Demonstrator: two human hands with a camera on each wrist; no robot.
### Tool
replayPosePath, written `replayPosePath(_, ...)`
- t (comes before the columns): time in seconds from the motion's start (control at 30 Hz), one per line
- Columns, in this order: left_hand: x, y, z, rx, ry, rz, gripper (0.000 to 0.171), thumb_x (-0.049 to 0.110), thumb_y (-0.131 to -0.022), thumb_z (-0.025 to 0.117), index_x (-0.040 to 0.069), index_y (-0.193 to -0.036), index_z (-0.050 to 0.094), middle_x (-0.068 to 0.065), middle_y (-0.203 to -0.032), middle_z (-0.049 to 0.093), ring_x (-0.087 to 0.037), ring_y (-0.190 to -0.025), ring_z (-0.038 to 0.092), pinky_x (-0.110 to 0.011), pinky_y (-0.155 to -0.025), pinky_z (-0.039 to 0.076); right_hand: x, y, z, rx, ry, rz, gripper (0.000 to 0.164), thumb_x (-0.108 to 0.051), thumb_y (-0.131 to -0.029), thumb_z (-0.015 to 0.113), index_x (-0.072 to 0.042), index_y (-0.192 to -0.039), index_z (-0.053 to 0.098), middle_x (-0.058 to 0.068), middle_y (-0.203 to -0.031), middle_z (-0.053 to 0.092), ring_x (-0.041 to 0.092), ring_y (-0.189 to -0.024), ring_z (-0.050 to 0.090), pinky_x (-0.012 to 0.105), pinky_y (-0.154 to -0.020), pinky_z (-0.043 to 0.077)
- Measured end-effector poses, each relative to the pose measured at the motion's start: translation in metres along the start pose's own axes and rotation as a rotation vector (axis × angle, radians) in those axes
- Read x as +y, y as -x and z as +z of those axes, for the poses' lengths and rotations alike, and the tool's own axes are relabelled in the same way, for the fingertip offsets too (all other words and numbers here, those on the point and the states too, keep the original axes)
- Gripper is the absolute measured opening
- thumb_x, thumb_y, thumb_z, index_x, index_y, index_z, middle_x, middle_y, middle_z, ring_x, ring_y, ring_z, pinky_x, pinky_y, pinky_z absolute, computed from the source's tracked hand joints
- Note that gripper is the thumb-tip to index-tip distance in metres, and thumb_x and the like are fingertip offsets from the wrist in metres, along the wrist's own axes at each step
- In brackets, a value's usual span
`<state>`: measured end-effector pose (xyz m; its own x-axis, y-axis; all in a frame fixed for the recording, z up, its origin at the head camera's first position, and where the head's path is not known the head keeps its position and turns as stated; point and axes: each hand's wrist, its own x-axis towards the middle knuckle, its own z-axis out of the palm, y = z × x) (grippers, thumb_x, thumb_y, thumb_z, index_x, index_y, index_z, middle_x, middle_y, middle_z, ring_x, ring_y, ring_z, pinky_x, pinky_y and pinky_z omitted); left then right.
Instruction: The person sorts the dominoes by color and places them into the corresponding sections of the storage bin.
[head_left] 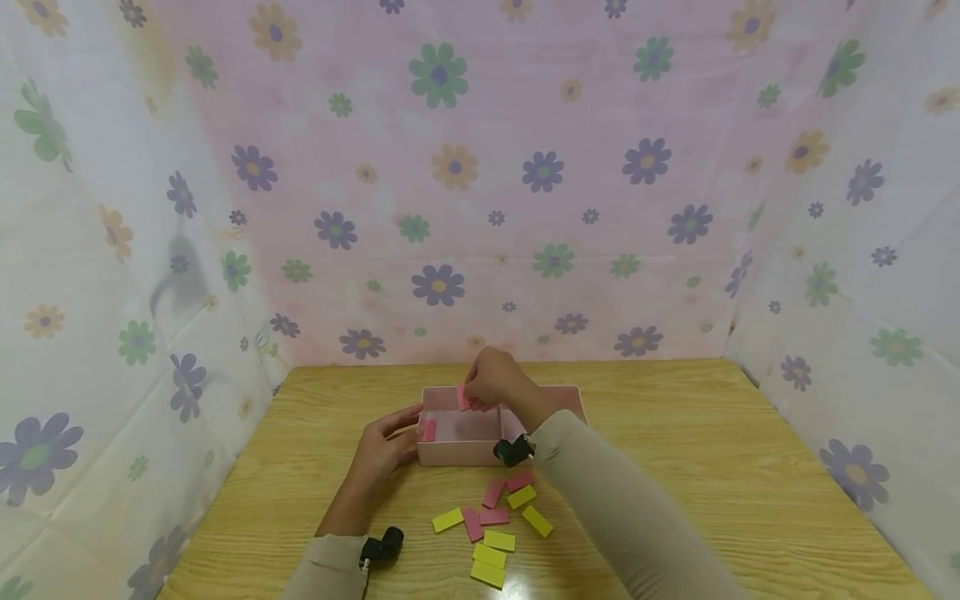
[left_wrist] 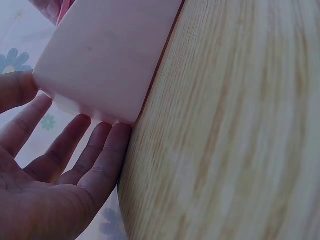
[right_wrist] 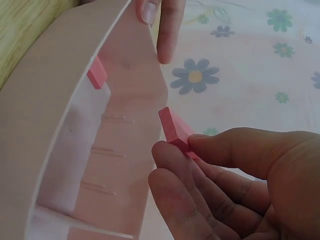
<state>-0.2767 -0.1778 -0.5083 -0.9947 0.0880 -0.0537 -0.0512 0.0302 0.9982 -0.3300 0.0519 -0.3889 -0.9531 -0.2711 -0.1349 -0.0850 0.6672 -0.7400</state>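
Note:
Between thumb and fingers, my right hand (head_left: 495, 382) pinches a pink domino-like block (right_wrist: 175, 131), held above the left compartment of a pale pink box (head_left: 457, 454). Another pink block (head_left: 429, 431) stands inside that compartment at its left end, also visible in the right wrist view. My left hand (head_left: 381, 447) rests against the box's left end. In the left wrist view its fingers (left_wrist: 107, 155) extend fairly straight to the end wall, with the thumb near a corner. The right forearm hides part of the box's right side.
In front of the box, several loose yellow blocks (head_left: 489, 557) and pink blocks (head_left: 472, 523) lie on the wooden table (head_left: 675, 483). A divider (head_left: 501, 422) splits the box. Flower-printed cloth (head_left: 495, 192) hangs behind and at both sides.

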Motion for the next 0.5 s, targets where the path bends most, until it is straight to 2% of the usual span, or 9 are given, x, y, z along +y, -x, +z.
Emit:
replayPosePath(0.17, 0.0, -0.001, 0.0, 0.009, -0.002, -0.01, 0.044, 0.012, -0.099, 0.068, 0.017, -0.142, 0.065, -0.014, -0.147, 0.059, -0.035, -0.129, 0.062, -0.045, -0.096, 0.06, -0.003, -0.002, 0.008, 0.004, 0.021, 0.007, 0.009, 0.001, -0.082, 0.074, 0.001, -0.075, 0.08, 0.015, -0.071, 0.076, 0.02, -0.058, 0.072, 0.03, -0.056, 0.062)
replayPosePath(0.5, -0.002, -0.001, -0.002, 0.005, 0.005, -0.006, 0.043, 0.011, -0.099, 0.069, 0.018, -0.141, 0.066, -0.013, -0.145, 0.06, -0.033, -0.128, 0.063, -0.045, -0.096, 0.06, 0.003, -0.016, 0.023, -0.015, 0.063, 0.094, 0.014, 0.0, -0.082, 0.074, 0.0, -0.068, 0.079, 0.012, -0.068, 0.076, 0.025, -0.062, 0.075, 0.034, -0.06, 0.064)
